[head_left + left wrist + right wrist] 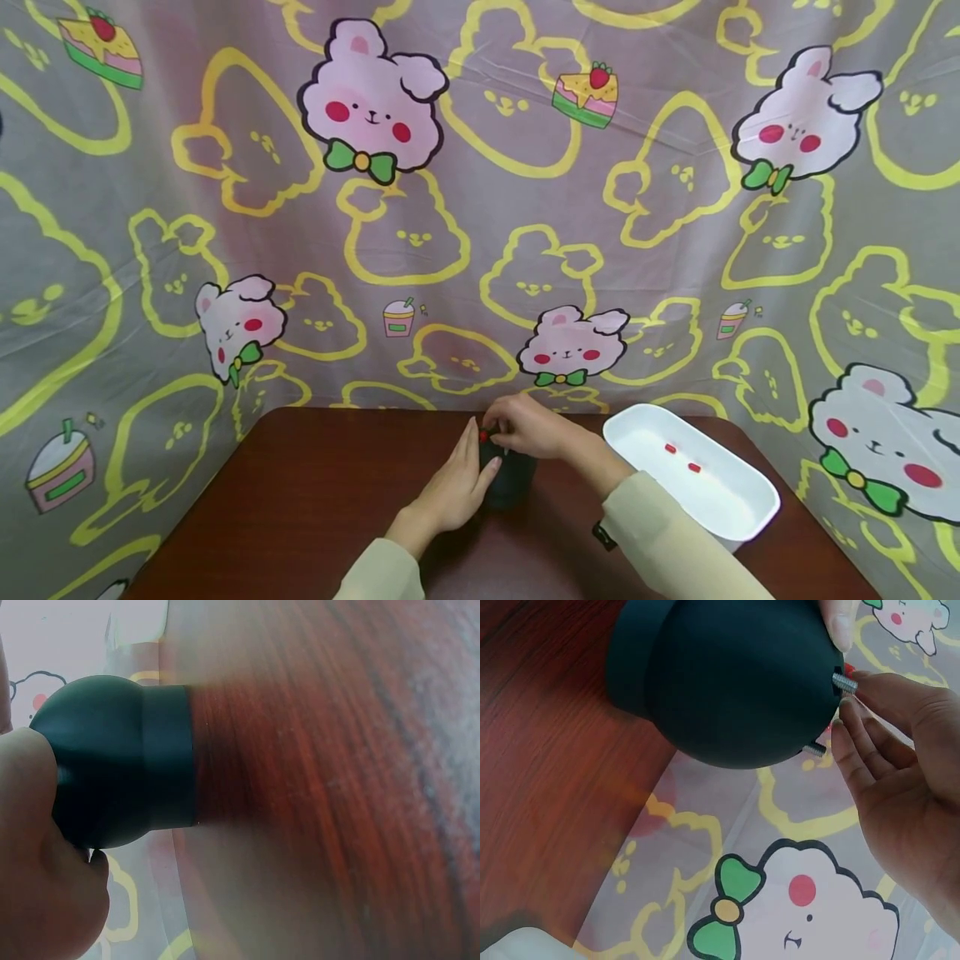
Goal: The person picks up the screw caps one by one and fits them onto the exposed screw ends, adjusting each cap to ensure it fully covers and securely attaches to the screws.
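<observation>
A dark green, nearly black rounded body (pixel 506 487) with a narrower collar stands collar-down on the table. My left hand (pixel 448 487) holds it from the left, fingers along its far side and thumb across the upper front. In the right wrist view, threaded metal bolts, one upper bolt (pixel 845 682) and one lower bolt (pixel 814 750), stick out of its top end. My right hand (pixel 528 425) is at that top, thumb and fingertips pinching a small red piece (pixel 849 668) beside the upper bolt. Fingers hide most of the red piece.
To the right sits a white oblong tub (pixel 727 521) holding a small red piece (pixel 671 448) and another red piece (pixel 694 467). The brown wood table (pixel 300 500) ends at a curtain (pixel 480 208) printed with rabbits.
</observation>
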